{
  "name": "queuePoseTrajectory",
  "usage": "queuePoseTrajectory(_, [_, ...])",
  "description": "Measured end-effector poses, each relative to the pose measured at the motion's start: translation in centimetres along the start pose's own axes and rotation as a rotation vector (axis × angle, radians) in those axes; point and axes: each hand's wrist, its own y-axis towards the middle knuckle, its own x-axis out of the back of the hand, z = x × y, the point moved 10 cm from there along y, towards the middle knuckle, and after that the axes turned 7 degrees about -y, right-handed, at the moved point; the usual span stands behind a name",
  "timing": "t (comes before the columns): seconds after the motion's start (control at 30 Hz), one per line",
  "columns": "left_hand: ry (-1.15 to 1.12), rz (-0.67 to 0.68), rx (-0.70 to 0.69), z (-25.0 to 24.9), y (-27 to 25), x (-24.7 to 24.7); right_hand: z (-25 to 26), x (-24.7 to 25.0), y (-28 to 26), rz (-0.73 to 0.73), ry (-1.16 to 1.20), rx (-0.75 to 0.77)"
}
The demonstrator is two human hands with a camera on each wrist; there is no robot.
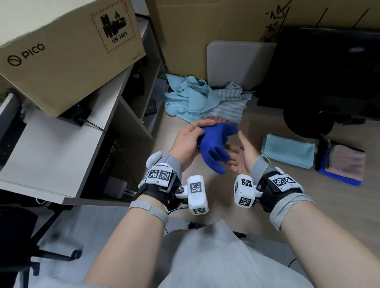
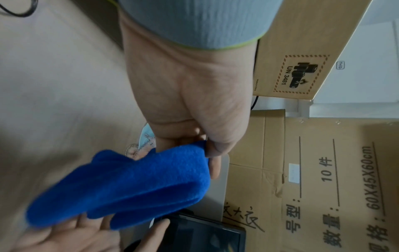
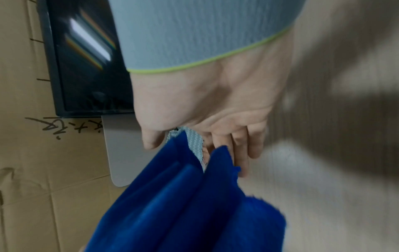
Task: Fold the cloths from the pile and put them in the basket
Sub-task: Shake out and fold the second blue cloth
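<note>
Grey wristbands (image 1: 173, 165) lime-edged; black straps; white tag-marked camera blocks (image 1: 197, 194); grey shirt (image 1: 206, 262).

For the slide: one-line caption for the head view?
Left hand grips a blue cloth over the open right hand; unfolded cloths wait behind.

Blue fleece cloth up in the hands, pile and folded ones on the floor

The deep blue fleece cloth (image 1: 216, 148) is bunched into soft lengthwise folds, one end pinched at the left hand's (image 1: 190, 141) fingertips, the rest drooping onto the right hand's (image 1: 241, 157) open palm. Just beyond the fingers sits the loose pile: a crumpled light teal cloth (image 1: 188, 99) overlapping a grey-white textured cloth (image 1: 229, 106). Off past the right hand's fingers lies a folded teal cloth (image 1: 288, 150), and beside it a pinkish-grey folded cloth (image 1: 347, 163).
</note>
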Motion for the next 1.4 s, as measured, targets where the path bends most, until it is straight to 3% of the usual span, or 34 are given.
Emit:
queuePoseTrajectory(0.23, [-0.067,-0.047,-0.063,-2.2,-0.8,0.3,2.6,-4.3,-2.7,0.081,0.349,0.043])
queuePoseTrajectory(0.47, [-0.083,-0.070,-0.072,-2.4,-1.5,0.8,3.1,-6.3,-4.4,0.278,0.559,0.086])
queuePoseTrajectory(0.6, [-0.002,-0.056,-0.100,-2.2,-1.6,0.7,2.5,-5.2,-3.2,0.183,0.406,0.101])
queuePoseTrajectory(0.8, [0.190,-0.100,-0.123,-1.0,-0.5,2.9,4.9,-2.1,-2.2,0.068,0.207,0.336])
queuePoseTrajectory(0.93, [0.306,-0.140,-0.158,-0.1,0.2,4.3,6.6,-0.4,-2.5,-0.035,-0.122,0.456])
queuePoseTrajectory(1.1, [0.362,-0.206,-0.142,1.4,1.1,5.8,6.6,1.3,-1.9,-0.173,-0.418,0.482])
queuePoseTrajectory(1.27, [0.355,-0.175,-0.122,2.7,1.6,5.8,5.7,3.5,-1.5,-0.278,-0.448,0.446])
queuePoseTrajectory(1.4, [0.481,-0.212,-0.057,5.1,2.1,6.7,4.2,4.8,-0.7,-0.339,-0.486,0.395])
